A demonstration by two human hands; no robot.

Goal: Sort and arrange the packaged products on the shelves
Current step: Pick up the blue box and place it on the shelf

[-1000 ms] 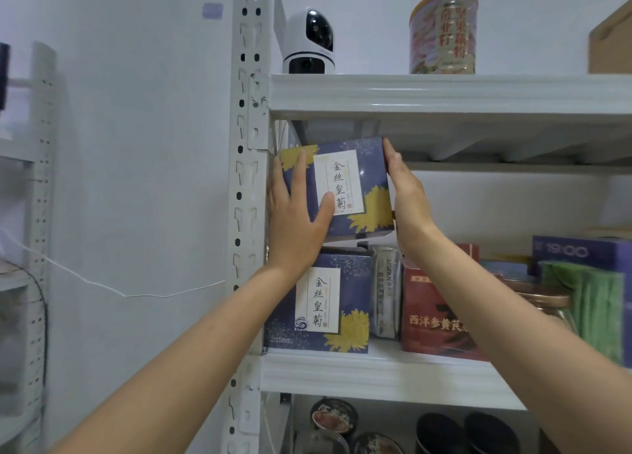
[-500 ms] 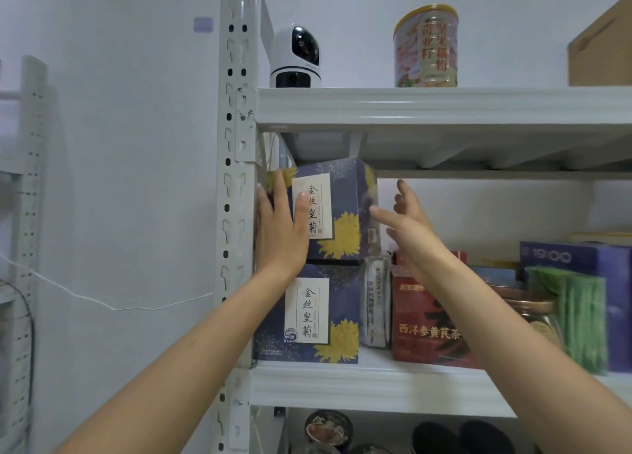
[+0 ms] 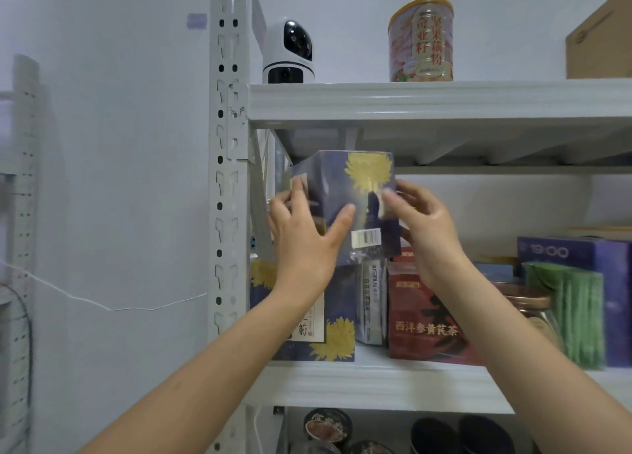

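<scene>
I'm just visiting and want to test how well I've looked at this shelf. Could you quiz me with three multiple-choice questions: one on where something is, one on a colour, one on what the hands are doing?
1. Where does the white camera stand?
A. On the top shelf, left of the tall tin
B. On the middle shelf, beside the red box
C. On the floor

2. What colour are the flowers printed on the dark blue box being handled?
A. Red
B. Yellow
C. White

3. How is that box held?
A. It lies alone on the shelf
B. One hand holds it
C. Both hands grip it

Answers:
1. A, it sits on the top shelf with the tall tin to its right.
2. B, a yellow bloom shows near the top of the box.
3. C, the left hand and right hand clasp its sides.
</scene>
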